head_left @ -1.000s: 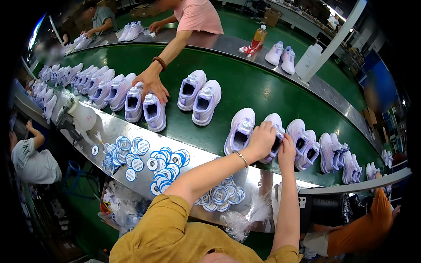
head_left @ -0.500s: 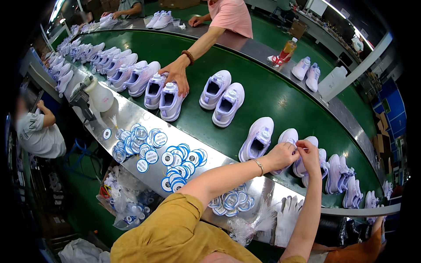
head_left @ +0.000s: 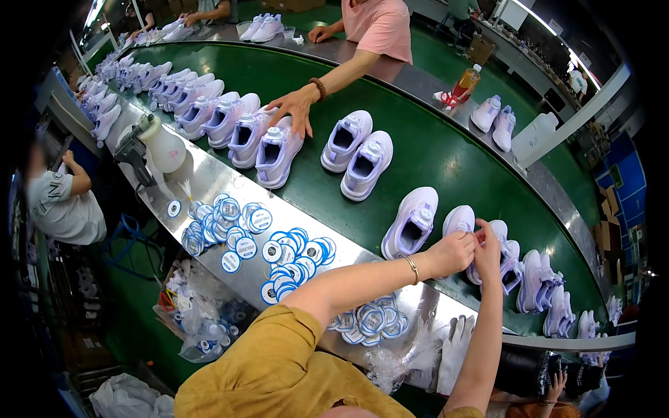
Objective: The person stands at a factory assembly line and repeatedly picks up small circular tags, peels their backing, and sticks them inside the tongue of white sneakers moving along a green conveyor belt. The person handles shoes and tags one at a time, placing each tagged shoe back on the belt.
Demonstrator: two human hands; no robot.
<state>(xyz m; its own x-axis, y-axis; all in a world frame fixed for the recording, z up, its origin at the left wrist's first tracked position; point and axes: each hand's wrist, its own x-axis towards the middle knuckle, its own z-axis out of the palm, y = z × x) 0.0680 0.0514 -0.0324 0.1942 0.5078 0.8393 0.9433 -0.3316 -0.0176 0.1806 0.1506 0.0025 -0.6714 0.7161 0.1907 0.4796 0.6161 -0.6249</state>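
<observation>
Left hand (head_left: 451, 254): positioned right of centre in the frame, at the near side of a pale lilac shoe (head_left: 458, 219). Right hand (head_left: 487, 252): positioned directly to its right. The fingertips of both hands meet above the shoe's collar; whether a small item is pinched between them cannot be told, as the fingers cover the spot. The paired hold probably lets one hand steady while the other does fine work.

The shoe rests on its sole on the green belt (head_left: 446, 164), toe toward the top of the frame. This orientation appears to keep the collar facing the wearer of the camera. A neighbouring shoe (head_left: 411, 221) stands just left, aligned the same way.

The metal desk (head_left: 209, 174) runs along the near edge of the belt. Round blue-rimmed tags (head_left: 304, 267) lie there in loose piles from left of centre to lower centre, presumably for short reach. White gloves (head_left: 453, 357) lie at lower right of centre, beside clear plastic (head_left: 385, 367), apparently set aside from the piles.
</observation>
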